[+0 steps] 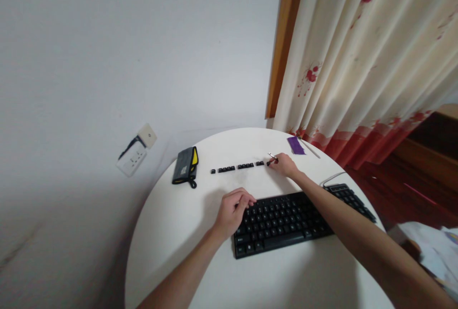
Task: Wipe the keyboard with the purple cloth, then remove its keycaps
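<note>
My right hand point(284, 165) is closed around a slim silver metal tool point(272, 156), whose exact kind is too small to tell. Its fingertips touch a black keycap point(268, 163) at the right end of a row. Several more loose keycaps point(245, 166) lie in spaced groups to the left. The black keyboard point(282, 221) sits nearer to me, partly under my right forearm. Over its upper left corner my left hand point(232, 209) rests with fingers bent and held together, hiding that corner.
All this lies on a round white table point(171, 252). A grey pouch with yellow lining point(185, 166) stands at the left rim. A purple cloth point(296, 145) and a thin pale stick point(310, 149) lie at the back right. Wall and curtain point(343, 61) border the table's far side.
</note>
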A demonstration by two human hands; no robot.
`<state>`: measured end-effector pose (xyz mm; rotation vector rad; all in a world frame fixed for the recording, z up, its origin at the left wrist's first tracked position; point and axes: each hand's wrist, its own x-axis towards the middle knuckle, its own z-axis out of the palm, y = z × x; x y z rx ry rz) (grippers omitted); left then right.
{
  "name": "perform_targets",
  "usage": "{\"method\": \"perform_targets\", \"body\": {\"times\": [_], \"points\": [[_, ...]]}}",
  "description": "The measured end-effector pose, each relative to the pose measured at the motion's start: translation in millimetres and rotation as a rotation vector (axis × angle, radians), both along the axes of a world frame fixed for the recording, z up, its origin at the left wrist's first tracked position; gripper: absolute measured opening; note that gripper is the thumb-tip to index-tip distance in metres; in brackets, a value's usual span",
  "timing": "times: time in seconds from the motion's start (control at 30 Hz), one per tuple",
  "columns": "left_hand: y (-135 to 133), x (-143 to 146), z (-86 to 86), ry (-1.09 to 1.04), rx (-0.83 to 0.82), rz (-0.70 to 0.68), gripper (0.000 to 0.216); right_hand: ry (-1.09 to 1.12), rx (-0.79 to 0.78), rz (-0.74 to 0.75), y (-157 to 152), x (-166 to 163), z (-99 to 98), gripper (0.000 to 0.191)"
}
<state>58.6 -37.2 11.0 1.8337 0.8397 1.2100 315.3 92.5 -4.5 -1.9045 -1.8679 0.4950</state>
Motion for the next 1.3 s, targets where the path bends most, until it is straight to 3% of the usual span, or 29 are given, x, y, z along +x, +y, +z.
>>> {"method": "perform_targets", "body": {"times": [0.3,0.87,1.03,1.13,1.3], "points": [[-1,0,-1.0,-0.019,-0.025,-0.006,0.044,0.01,0.006,-0.004,11,-5,-16.1,0.024],[-1,0,0.8,-0.001,-0.033,-0.007,0.041,0.047,0.06,-0.008,8,-6,-20.5,0.02],[-1,0,0.1,0.003,-0.03,0.0,0.041,0.115,0.177,-0.037,3,5,3.9,0.025],[-1,0,-1.1,0.001,-0.037,0.007,0.042,0.183,0.274,-0.072,-8,21,29.2,0.043],[-2,0,-1.6,0.008,-0.021,-0.009,0.04,0.535,0.527,-0.092,-52,48,67.7,0.058]]}}
